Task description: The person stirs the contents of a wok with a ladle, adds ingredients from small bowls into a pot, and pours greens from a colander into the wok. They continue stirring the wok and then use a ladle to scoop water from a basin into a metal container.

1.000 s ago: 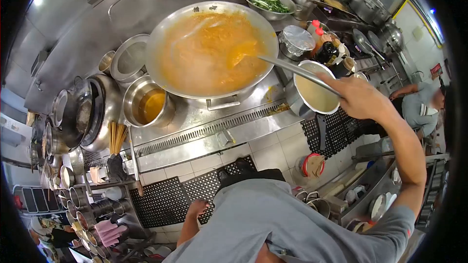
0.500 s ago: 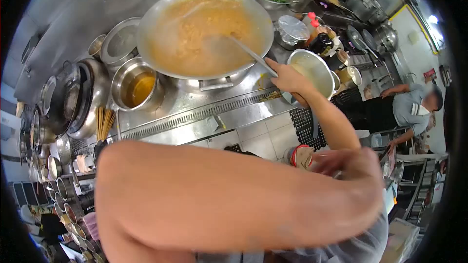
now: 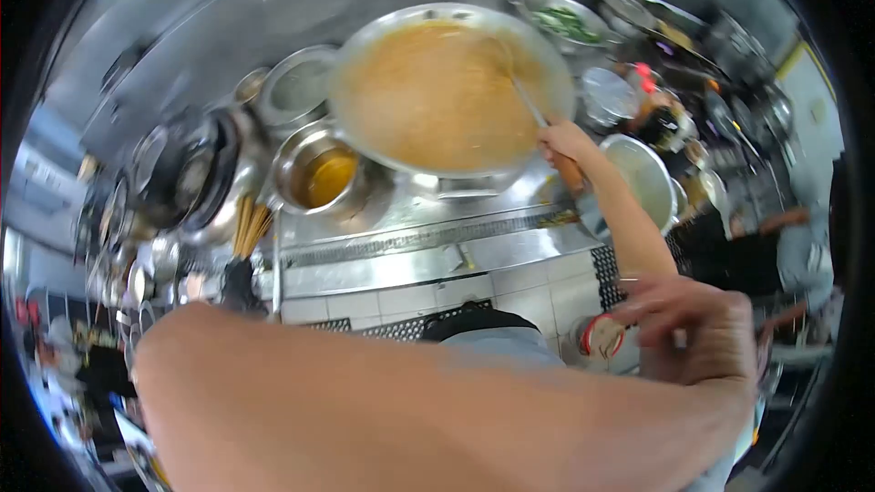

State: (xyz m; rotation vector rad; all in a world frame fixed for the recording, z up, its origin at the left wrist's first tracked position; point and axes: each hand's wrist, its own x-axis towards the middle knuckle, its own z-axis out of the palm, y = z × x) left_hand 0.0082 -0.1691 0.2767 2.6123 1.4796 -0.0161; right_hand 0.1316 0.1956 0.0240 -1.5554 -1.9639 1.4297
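Observation:
My right hand (image 3: 567, 148) is closed around a long-handled wok utensil (image 3: 529, 102) with a metal shaft and a brown grip end. Its far end dips into the orange-brown sauce (image 3: 437, 96), which hides its shape. A wide metal wok (image 3: 365, 150) holds the sauce and stands on the steel range. Bare and large, my left forearm crosses the bottom of the view. At its right end, my left hand (image 3: 697, 323) hangs away from the wok, with loosely bent, somewhat blurred fingers apart and nothing visible in them.
A pot of amber liquid (image 3: 283, 182) stands left of the wok, beside stacked woks (image 3: 205, 173). To the right are a white pot (image 3: 670, 210), a foil-covered bowl (image 3: 609, 96) and a colander of greens (image 3: 524, 14). Another person (image 3: 802, 255) stands at far right.
My right hand has swung the utensil's far end toward the wok's far right side. My view has shifted, and my left hand has moved slightly right and down.

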